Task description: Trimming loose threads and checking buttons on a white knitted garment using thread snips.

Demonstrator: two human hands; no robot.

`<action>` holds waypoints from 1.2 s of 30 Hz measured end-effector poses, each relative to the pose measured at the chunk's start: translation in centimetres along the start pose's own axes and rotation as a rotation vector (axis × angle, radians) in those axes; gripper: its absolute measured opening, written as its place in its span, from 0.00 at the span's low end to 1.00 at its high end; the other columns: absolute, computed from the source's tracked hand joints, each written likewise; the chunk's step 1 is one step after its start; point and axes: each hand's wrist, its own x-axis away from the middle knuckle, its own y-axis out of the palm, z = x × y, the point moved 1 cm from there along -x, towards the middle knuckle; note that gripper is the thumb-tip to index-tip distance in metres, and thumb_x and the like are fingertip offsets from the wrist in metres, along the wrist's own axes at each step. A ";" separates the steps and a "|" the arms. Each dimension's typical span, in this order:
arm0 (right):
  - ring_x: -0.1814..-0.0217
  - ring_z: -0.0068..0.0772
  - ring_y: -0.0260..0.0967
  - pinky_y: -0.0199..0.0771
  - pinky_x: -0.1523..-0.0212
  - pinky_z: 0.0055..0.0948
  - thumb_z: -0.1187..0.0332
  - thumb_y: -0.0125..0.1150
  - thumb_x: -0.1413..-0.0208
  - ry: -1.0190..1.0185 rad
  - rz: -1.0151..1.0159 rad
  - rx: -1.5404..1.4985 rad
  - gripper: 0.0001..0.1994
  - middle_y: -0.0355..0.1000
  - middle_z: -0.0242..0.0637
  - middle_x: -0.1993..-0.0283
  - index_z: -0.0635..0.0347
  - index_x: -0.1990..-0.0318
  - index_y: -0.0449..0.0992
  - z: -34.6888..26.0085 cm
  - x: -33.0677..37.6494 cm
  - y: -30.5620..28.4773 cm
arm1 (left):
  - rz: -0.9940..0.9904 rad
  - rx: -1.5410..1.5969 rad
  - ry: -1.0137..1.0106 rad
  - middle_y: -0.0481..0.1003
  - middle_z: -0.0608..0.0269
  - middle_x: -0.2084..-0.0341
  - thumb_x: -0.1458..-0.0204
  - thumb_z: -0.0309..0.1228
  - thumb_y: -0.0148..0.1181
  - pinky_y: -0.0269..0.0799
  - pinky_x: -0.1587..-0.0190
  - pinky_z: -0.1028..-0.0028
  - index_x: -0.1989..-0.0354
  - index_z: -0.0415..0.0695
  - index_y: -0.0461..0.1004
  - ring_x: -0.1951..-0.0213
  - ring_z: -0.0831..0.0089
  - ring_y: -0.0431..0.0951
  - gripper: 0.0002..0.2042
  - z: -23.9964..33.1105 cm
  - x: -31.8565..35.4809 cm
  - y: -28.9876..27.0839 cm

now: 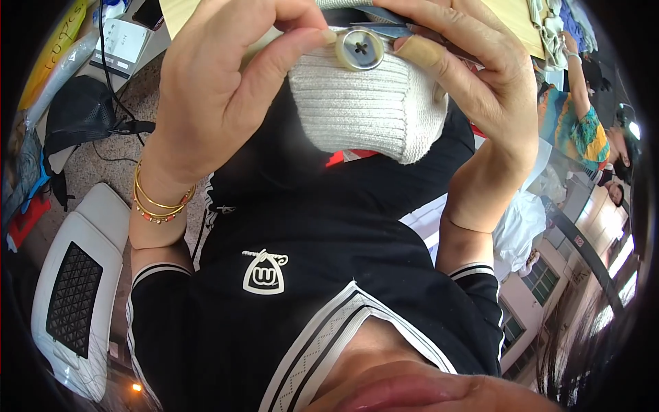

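Observation:
A ribbed off-white knit piece (pixel 350 106) hangs between my hands, its upper edge raised toward them. A round button (pixel 360 49), grey in the middle with a pale rim and dark cross-shaped stitching, sits at that edge. My left hand (pixel 233 82) is closed, thumb and forefinger pinching at the button's left side. My right hand (pixel 473 75) presses its thumb on the knit just right of the button. Under the curled right fingers lies a slim grey metal blade (pixel 388 30), apparently thread snips, its handle mostly hidden. Another button (pixel 439 93) shows partly at the knit's right side.
A pale yellow tabletop (pixel 182 17) lies beyond my hands. To the left are a black mesh cap (pixel 81 113), a white box (pixel 122 47) and a white machine-like casing (pixel 79 288). At right are a white plastic bag (pixel 519 230) and a co-worker in a colourful top (pixel 583 134).

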 end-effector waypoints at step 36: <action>0.78 0.30 0.69 0.69 0.79 0.27 0.69 0.70 0.54 -0.298 0.074 0.297 0.12 0.69 0.34 0.74 0.61 0.60 0.82 -1.3 0.9 0.3 | 0.249 0.136 -0.048 0.71 0.51 0.56 0.39 0.19 0.51 0.74 0.59 0.77 0.57 0.31 0.71 0.68 0.75 0.76 0.05 -0.2 0.2 0.9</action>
